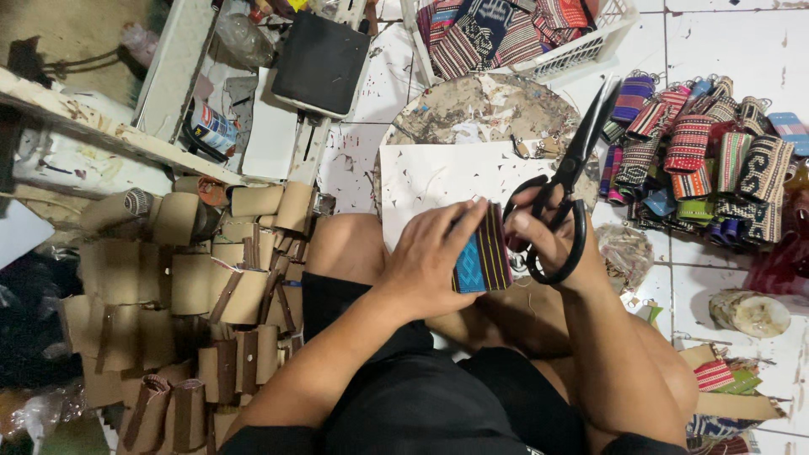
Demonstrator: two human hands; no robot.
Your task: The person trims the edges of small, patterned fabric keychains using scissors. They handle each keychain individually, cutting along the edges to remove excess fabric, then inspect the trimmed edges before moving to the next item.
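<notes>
Two hands busy: left hand (pixel 430 261) pinches the blue woven pouch (pixel 482 261); right hand (pixel 552 240) grips black scissors (pixel 569 181), blades nearly shut, pointing far. I'd steady the pouch before snipping.

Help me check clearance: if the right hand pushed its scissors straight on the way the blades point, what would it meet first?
Probably the pile of woven pouches just past the tips of the scissors in the right hand, though depth is unclear.

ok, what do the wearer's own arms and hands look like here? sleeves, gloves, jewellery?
Both arms are bare to the upper arm, where short black sleeves begin at the frame's bottom edge. The left hand and right hand are bare too: no gloves, and no rings, watch or bracelets visible from this angle.
</notes>
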